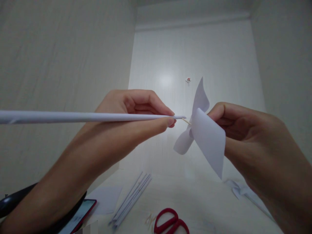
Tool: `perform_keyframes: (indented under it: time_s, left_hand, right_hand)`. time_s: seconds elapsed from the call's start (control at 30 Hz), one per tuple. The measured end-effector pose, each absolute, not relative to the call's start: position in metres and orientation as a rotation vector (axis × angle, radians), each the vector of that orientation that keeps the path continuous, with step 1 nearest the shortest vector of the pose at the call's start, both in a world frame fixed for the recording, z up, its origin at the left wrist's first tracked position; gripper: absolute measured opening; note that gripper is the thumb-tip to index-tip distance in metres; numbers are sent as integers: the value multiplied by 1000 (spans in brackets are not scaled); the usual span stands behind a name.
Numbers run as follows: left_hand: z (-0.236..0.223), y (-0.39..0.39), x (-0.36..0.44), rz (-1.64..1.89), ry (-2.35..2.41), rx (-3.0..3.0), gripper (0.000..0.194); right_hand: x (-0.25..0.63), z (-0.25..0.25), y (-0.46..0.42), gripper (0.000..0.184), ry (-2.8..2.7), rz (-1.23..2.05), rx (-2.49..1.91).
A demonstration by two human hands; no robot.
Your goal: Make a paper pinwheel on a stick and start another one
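Note:
My left hand (146, 110) pinches a long rolled white paper stick (73, 117) close to its thin end. From that end a thin wooden toothpick (187, 121) runs into the middle of a white paper pinwheel (209, 139). Behind the pinwheel is my right hand (246, 126), its fingers curled and closed at the back of the paper. The right fingertips are partly hidden by the blades, so what exactly they grip at the centre does not show.
Below on the table lie several rolled paper sticks (133, 198), a stack of white paper (107, 198), a phone (83, 214), loose toothpicks (149, 219) and red-handled scissors (168, 221). Another paper pinwheel (237, 190) rests at the right. Pale walls (60, 58) enclose the table.

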State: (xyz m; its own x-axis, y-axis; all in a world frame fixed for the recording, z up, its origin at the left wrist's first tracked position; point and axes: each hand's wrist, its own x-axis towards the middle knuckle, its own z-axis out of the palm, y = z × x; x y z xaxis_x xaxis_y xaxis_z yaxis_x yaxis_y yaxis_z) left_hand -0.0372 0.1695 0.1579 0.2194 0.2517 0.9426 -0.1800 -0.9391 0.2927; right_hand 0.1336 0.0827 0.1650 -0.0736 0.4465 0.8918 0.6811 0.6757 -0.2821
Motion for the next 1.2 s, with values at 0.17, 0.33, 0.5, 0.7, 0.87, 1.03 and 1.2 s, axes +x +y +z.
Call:
perform_keyframes:
  time_s: [0.17, 0.33, 0.5, 0.7, 0.87, 1.03, 1.2]
  left_hand:
    - [157, 171, -39, 1754, 117, 2263, 3]
    - [157, 170, -39, 1715, 90, 2224, 3]
    - [158, 172, -34, 1701, 45, 2196, 12]
    - [154, 162, -31, 1787, 139, 2128, 12]
    - [154, 154, -28, 1985, 139, 2145, 6]
    - [153, 152, -24, 2024, 45, 2035, 6]
    - [156, 158, -17, 1991, -11, 1916, 5]
  right_hand:
    - [135, 169, 88, 17, -1694, -219, -923]
    - [135, 168, 88, 16, -1691, -247, -919]
    - [138, 166, 88, 13, -1677, -393, -928]
    - [133, 164, 92, 11, -1652, -465, -868]
    - [128, 159, 93, 14, -1643, -468, -808]
    - [126, 155, 92, 16, -1636, -428, -740]
    - [127, 157, 102, 18, -1605, -328, -660]
